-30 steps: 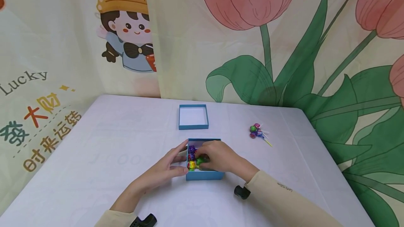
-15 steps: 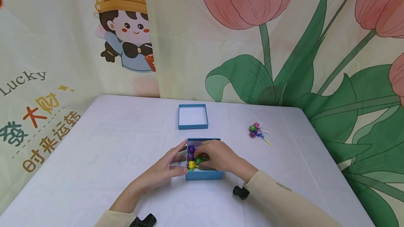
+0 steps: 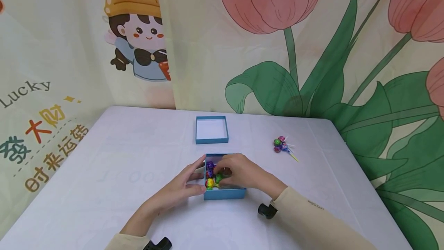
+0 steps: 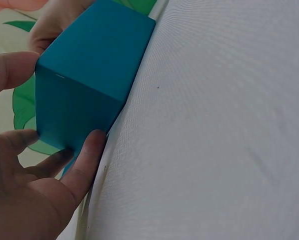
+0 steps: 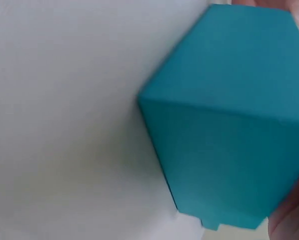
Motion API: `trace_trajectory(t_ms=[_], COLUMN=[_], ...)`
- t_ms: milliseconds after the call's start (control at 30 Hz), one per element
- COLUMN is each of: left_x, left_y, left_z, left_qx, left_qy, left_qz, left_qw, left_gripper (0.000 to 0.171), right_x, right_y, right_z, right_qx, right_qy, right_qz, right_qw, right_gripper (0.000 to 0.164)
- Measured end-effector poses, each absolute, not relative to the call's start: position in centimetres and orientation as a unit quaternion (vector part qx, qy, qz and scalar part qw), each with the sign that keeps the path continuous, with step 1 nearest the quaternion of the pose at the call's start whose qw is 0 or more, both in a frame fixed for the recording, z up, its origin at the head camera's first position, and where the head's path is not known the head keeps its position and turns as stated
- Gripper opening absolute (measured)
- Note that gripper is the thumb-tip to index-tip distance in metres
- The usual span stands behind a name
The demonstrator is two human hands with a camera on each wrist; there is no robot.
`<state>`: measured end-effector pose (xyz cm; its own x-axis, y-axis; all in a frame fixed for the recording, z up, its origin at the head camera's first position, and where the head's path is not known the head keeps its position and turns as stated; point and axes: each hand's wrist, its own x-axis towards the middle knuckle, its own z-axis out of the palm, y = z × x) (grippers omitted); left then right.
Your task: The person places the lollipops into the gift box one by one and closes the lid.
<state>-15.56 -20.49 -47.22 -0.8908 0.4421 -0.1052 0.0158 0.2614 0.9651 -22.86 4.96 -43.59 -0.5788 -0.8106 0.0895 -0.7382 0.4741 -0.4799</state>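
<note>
A blue open-topped box (image 3: 224,194) stands near the middle of the table, with wrapped lollipops inside: a yellow one (image 3: 210,183), purple ones (image 3: 210,168) and a green one (image 3: 219,178). My left hand (image 3: 178,187) lies along the box's left side, fingers extended. In the left wrist view, fingertips of that hand (image 4: 37,195) touch the box wall (image 4: 84,95). My right hand (image 3: 241,171) reaches over the right wall, its thumb and fingers curled around a lollipop beside the green one. From the right wrist view the box (image 5: 224,150) covers most of that hand (image 5: 292,220).
A blue lid (image 3: 211,141) lies behind the box with its white inside up. Farther right is a small pile of lollipops (image 3: 281,145) with white and yellow sticks. The white-covered table (image 3: 104,176) ends at a printed curtain (image 3: 197,49).
Both hands stay at the box in nearly the same pose; the right fingers shift only slightly among the lollipops. The lid and the pile stay put.
</note>
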Motion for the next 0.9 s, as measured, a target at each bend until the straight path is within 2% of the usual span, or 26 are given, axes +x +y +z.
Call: trace_trajectory(t_ms=[167, 467, 700, 900], left_x=[-15.6, -15.6, -15.5, -15.3], left_y=[-20.4, -20.2, -20.2, -20.2], left_z=[-47.1, -47.0, -46.9, -46.6], left_qx=[0.141, 0.129, 0.128, 0.13], left_qy=[0.775, 0.783, 0.781, 0.778], left_qz=[0.589, 0.582, 0.585, 0.588], left_qw=[0.181, 0.179, 0.179, 0.179], left_gripper=[0.088, 0.089, 0.088, 0.089], right_x=[-23.7, -26.4, -29.1, -30.4], right_y=[6.7, 12.3, 16.8, 19.9], right_z=[-42.4, -40.2, -41.1, -42.8], right_qx=[-0.457, -0.398, -0.331, -0.318], right_qy=[0.841, 0.876, 0.92, 0.934], right_qz=[-0.278, -0.271, -0.21, -0.163], right_qw=[0.08, 0.013, 0.018, 0.005], right_gripper=[0.026, 0.029, 0.035, 0.034])
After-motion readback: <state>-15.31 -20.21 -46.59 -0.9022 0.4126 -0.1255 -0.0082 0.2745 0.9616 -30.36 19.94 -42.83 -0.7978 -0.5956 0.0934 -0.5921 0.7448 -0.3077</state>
